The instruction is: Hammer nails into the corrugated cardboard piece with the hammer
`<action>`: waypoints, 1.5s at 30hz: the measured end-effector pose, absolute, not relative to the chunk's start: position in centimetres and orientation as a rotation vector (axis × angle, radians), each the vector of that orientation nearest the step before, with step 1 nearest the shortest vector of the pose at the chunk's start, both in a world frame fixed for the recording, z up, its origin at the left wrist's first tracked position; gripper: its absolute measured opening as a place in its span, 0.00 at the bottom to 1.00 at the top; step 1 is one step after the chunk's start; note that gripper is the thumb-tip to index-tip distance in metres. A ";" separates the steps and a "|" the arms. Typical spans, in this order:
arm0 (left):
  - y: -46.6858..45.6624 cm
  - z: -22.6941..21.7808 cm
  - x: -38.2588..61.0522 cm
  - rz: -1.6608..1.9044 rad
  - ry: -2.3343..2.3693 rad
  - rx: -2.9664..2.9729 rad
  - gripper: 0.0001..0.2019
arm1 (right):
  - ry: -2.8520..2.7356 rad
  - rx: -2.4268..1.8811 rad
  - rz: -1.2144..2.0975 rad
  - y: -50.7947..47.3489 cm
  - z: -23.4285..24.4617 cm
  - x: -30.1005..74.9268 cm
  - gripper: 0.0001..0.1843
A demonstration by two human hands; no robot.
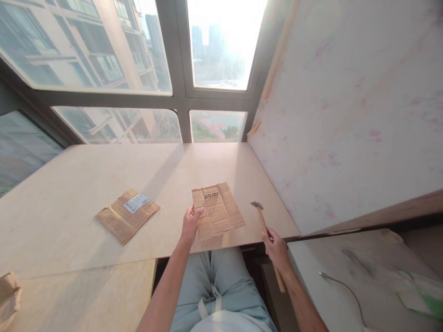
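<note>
My left hand (190, 225) pinches the left edge of a piece of corrugated cardboard (226, 203), its thumb on top. The cardboard is tilted over the near part of the table. A short row of dark nails or pins (211, 195) stands near its far edge, and rows of small marks or holes cover its middle. In my right hand (276, 249) is a hammer (262, 219) with a wooden handle, fingers wrapped round it. The hammer's metal head points up and away, to the right of the cardboard and apart from it.
Another cardboard piece (121, 216) with a white label lies on the table (148, 161) to the left. A brown cardboard object (8, 299) shows at the lower left edge. On a lower white surface (332, 258) at the right lies a cable (341, 282). Windows and a wall border the table.
</note>
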State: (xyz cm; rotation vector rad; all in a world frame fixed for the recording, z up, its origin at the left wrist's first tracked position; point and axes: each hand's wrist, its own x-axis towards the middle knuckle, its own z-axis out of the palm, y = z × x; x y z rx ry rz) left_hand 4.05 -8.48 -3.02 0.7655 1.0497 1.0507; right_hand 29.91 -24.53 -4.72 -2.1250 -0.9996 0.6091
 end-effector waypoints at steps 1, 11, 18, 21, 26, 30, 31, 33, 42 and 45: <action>-8.2 -3.0 4.0 1.048 1.043 0.737 0.25 | -1.068 -2.171 0.547 -23.9 -4.6 30.4 0.24; -7.3 -2.3 5.0 0.953 0.942 0.605 0.23 | -1.159 -2.218 0.433 -22.7 -6.1 31.3 0.24; -6.3 -2.0 8.0 0.915 0.917 0.661 0.22 | -1.124 -2.296 0.400 -22.1 -6.7 33.1 0.21; -5.6 -1.9 9.8 0.892 0.918 0.698 0.22 | -1.144 -2.317 0.374 -21.2 -6.4 34.9 0.19; -5.2 -1.8 13.1 0.846 0.930 0.749 0.21 | -1.221 -2.328 0.343 -19.8 -6.2 38.1 0.17; -5.8 -1.9 15.5 0.834 0.954 0.770 0.20 | -1.267 -2.346 0.335 -19.0 -6.3 40.3 0.16; -5.9 -2.0 16.0 0.836 0.955 0.769 0.19 | -1.280 -2.347 0.336 -18.8 -6.4 40.7 0.16; -6.3 -2.2 16.9 0.838 0.944 0.759 0.18 | -1.309 -2.339 0.337 -18.3 -6.3 41.3 0.16; -7.8 -2.8 20.0 0.846 0.919 0.708 0.18 | -1.380 -2.352 0.327 -15.9 -6.7 43.6 0.15; -8.2 -3.0 21.0 0.847 0.878 0.671 0.18 | -1.409 -2.357 0.330 -15.6 -6.7 44.2 0.13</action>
